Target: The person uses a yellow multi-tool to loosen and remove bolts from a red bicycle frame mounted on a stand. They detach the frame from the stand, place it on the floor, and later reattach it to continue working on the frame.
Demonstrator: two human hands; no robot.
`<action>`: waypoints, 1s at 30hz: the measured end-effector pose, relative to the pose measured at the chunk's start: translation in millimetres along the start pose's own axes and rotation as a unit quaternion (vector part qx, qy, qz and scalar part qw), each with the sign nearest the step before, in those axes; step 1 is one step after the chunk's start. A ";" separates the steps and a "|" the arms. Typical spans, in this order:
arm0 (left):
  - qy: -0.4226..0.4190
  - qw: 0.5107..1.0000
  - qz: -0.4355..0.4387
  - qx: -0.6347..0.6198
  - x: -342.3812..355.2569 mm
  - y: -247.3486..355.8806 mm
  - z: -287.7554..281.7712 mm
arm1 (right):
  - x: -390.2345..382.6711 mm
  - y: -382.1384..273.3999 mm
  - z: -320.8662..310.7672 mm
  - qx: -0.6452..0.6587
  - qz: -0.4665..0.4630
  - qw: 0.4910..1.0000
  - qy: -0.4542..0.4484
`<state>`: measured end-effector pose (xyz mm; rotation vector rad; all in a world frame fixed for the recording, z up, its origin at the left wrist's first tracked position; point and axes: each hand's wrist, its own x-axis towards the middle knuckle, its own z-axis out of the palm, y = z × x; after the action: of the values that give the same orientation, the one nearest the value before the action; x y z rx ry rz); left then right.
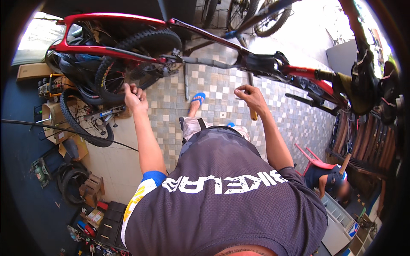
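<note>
A red and black bicycle frame point(116, 53) hangs crosswise in front of me, its red stays at the left. My left hand point(136, 98) is raised just below those stays, fingers curled; a small dark thing may be in them, too small to name. Nearer the middle, my right hand point(253, 100) pinches a thin dark rod point(240, 99) between thumb and fingers. Both hands are apart from the frame. Behind the right hand runs a dark stand leg point(250, 79) with an orange end point(253, 115).
Loose wheels with knobbly tyres point(70, 123) and boxes point(52, 123) crowd the left side. Lower left are toolboxes point(112, 224). Another person point(331, 181) bends by a red chair point(311, 158) and a white cabinet point(337, 213) at the right. More bicycle wheels point(241, 15) stand far ahead.
</note>
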<state>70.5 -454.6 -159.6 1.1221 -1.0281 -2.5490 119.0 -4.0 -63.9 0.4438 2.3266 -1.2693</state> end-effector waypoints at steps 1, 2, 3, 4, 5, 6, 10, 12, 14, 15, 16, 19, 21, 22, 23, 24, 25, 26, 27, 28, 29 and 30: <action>-0.001 0.998 -0.059 -0.020 -9.7 -17.0 -17.6 | -7.3 19.4 -5.3 -0.019 0.011 1.000 -0.007; -0.003 0.992 -0.118 -0.039 -21.1 -33.5 -31.6 | -13.4 48.2 -11.4 -0.038 0.021 0.999 -0.014; -0.008 0.988 -0.151 -0.033 -36.4 -50.0 -44.9 | -17.7 74.2 -14.8 -0.058 0.029 0.998 -0.024; -0.009 0.983 -0.176 -0.042 -49.0 -67.2 -56.0 | -22.1 100.5 -16.8 -0.077 0.031 0.996 -0.026; -0.008 0.978 -0.200 -0.052 -66.7 -83.2 -63.6 | -27.1 120.9 -16.9 -0.074 0.030 0.996 -0.029; -0.013 0.978 -0.204 -0.049 -84.3 -98.9 -71.4 | -31.5 141.6 -18.0 -0.073 0.028 0.996 -0.033; -0.015 0.978 -0.205 -0.023 -163.5 -172.1 -101.1 | -34.7 243.6 -10.4 -0.124 -0.003 0.988 -0.090; 0.010 0.980 -0.198 0.006 -201.4 -211.7 -116.4 | -26.7 289.6 2.7 -0.183 0.005 0.975 -0.128; 0.044 0.971 -0.234 0.012 -242.4 -260.4 -147.1 | -25.7 344.8 20.2 -0.241 0.000 0.958 -0.157; 0.057 0.966 -0.250 0.015 -256.9 -281.6 -159.4 | -21.8 363.6 27.8 -0.270 -0.007 0.948 -0.168; 0.080 0.958 -0.274 0.033 -274.8 -301.5 -169.9 | -23.9 371.5 35.4 -0.287 0.023 0.941 -0.179; 0.096 0.928 -0.353 0.068 -313.1 -357.7 -203.2 | -22.6 424.9 67.4 -0.330 0.019 0.930 -0.160; 0.098 0.914 -0.382 0.098 -314.9 -387.1 -218.9 | -8.0 462.7 95.6 -0.327 0.048 0.926 -0.184; 0.099 0.909 -0.391 0.104 -312.0 -403.1 -231.6 | 0.0 481.5 111.5 -0.330 0.052 0.924 -0.185; 0.099 0.906 -0.397 0.111 -302.1 -416.1 -243.5 | 12.7 501.4 133.4 -0.332 0.053 0.923 -0.185; 0.082 0.907 -0.389 0.137 -286.1 -428.9 -252.9 | 30.2 521.4 153.4 -0.339 0.050 0.924 -0.170; 0.068 0.908 -0.380 0.162 -271.4 -440.2 -263.4 | 49.0 541.4 172.4 -0.346 0.047 0.924 -0.157; 0.059 0.905 -0.378 0.186 -263.4 -450.8 -282.9 | 58.3 570.1 194.8 -0.355 0.050 0.921 -0.152; 0.044 0.899 -0.368 0.232 -257.4 -459.0 -300.8 | 79.1 591.3 214.1 -0.367 0.067 0.915 -0.153; 0.029 0.891 -0.358 0.277 -251.0 -466.3 -318.9 | 96.4 612.5 230.6 -0.378 0.064 0.912 -0.144; 0.016 0.881 -0.346 0.323 -244.9 -473.7 -341.5 | 113.4 637.9 251.0 -0.387 0.060 0.910 -0.137; 0.038 0.864 -0.358 0.353 -247.8 -478.9 -365.6 | 130.4 652.8 269.7 -0.381 0.064 0.914 -0.125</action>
<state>555.3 -187.9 -503.4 2.1086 -1.9026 -2.6133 383.7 117.9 -720.4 0.1462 2.2943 -0.2653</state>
